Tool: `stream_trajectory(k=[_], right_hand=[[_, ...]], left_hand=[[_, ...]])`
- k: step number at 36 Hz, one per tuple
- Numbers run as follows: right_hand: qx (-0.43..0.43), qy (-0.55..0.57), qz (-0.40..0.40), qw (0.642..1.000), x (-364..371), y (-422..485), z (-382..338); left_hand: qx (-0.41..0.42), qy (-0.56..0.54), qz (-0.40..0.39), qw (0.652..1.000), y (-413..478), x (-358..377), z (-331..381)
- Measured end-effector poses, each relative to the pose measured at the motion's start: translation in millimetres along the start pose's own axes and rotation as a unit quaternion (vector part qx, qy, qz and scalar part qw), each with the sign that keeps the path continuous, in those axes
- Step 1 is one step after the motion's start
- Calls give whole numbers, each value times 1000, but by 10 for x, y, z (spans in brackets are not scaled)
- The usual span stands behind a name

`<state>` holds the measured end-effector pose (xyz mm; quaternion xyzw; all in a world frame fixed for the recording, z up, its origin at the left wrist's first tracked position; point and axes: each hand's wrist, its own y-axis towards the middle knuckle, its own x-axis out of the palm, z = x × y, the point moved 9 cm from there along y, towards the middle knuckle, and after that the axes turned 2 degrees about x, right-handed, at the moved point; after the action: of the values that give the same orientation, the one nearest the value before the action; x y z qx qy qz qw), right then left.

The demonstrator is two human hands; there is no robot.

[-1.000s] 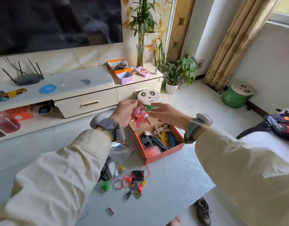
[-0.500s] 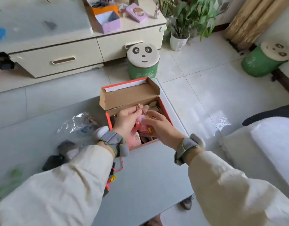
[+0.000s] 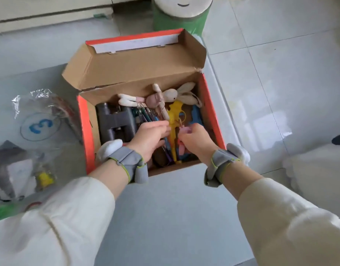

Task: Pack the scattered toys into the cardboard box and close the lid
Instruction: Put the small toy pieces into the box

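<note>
An orange cardboard box (image 3: 82,121) stands on the grey table with its lid (image 3: 138,68) tilted up at the back. Inside lie a plush rabbit (image 3: 171,95), a yellow toy gun (image 3: 174,120), grey binoculars (image 3: 115,120) and several other toys. Both my hands are down inside the box. My right hand (image 3: 196,141) pinches a small pink toy (image 3: 185,129) over the yellow gun. My left hand (image 3: 150,137) hovers beside it with fingers spread, holding nothing that I can see.
Clear plastic bags (image 3: 40,120) with small parts, a yellow piece (image 3: 44,178) and a green item (image 3: 4,210) lie on the table left of the box. A green panda stool (image 3: 180,14) stands on the tiled floor behind the box. The table's right edge runs close to the box.
My hands came down from chest height into the box with the pink toy. The view tilted down and closer to the box. My left hand has come off the pink toy.
</note>
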<state>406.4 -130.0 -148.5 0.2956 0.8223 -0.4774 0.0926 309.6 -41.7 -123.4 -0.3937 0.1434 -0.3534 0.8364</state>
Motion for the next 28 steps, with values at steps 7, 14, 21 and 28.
stream_trajectory(k=[7,14,21,28], right_hand=[[44,-9,38,998,-27,94,19],[-12,-51,143,988,-154,-184,-209],[-36,-101,97,990,-110,-318,-208],[-38,-131,34,990,-176,-460,-306]], left_hand=[[36,125,15,991,45,-205,-107],[61,152,1,986,-47,-151,-65],[88,186,-28,978,-144,-146,-35],[97,184,-37,977,-323,-354,16]])
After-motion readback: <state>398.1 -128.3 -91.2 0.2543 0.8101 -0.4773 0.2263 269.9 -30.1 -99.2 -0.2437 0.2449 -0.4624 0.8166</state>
